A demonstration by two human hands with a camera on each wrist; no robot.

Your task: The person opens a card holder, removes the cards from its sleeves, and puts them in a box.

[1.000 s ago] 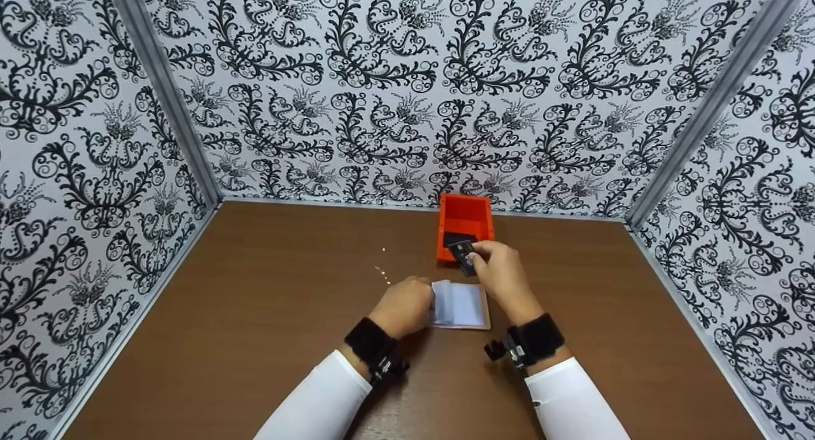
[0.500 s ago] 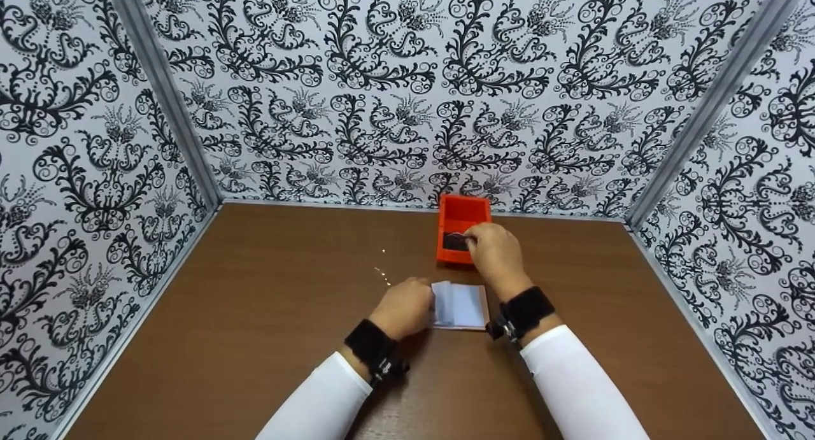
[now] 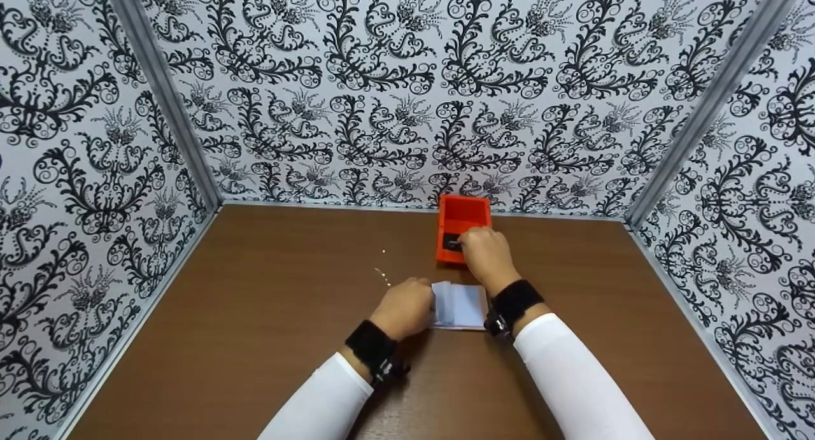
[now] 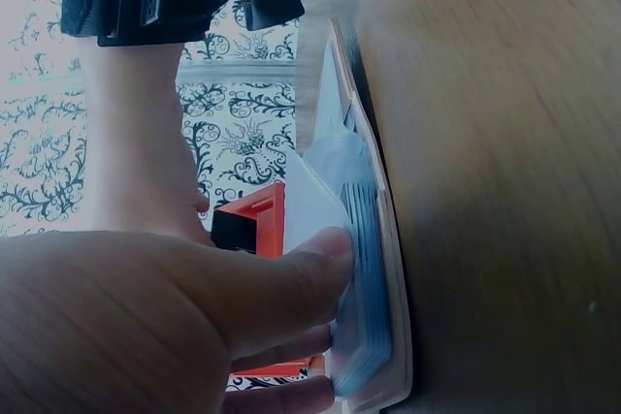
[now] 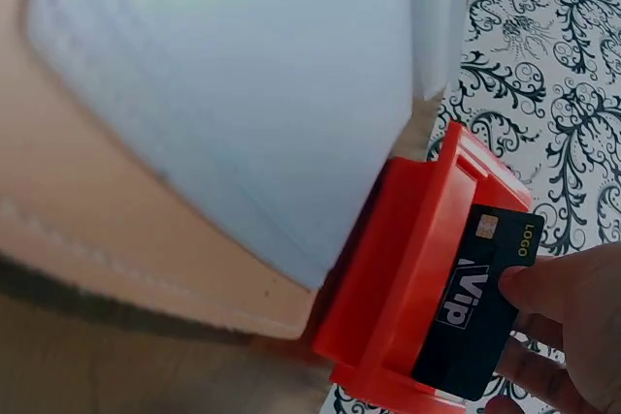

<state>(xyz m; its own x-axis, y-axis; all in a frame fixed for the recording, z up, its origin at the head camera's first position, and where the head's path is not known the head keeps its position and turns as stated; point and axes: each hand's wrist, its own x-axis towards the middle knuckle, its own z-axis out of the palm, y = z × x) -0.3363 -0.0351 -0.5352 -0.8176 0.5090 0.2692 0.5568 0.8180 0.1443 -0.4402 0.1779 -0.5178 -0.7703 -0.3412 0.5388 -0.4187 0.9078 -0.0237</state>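
My left hand (image 3: 403,309) pinches several clear plastic sleeves of a small open card holder (image 3: 469,307) between thumb and fingers, as the left wrist view shows. The holder lies on the table with a light tan cover (image 5: 223,283) under its sleeves (image 4: 364,269). Farther back, my right hand (image 3: 488,254) reaches over the front of an orange bin (image 3: 465,209). Between its thumb and fingers it holds a black card (image 5: 464,322) marked "Vip" and "LOGO", with a gold chip. In the right wrist view the card overlaps the bin's rim. The hand partly hides the bin's inside.
A brown wooden table (image 3: 286,268) spreads around the holder and bin. Small pale specks (image 3: 383,274) show on it left of the holder. Patterned walls (image 3: 382,109) rise behind and on both sides, with grey metal posts (image 3: 169,96) at the corners.
My right hand has moved forward and slightly left, carrying the black card from in front of the bin to over its inside. The left hand stays on the sleeves.
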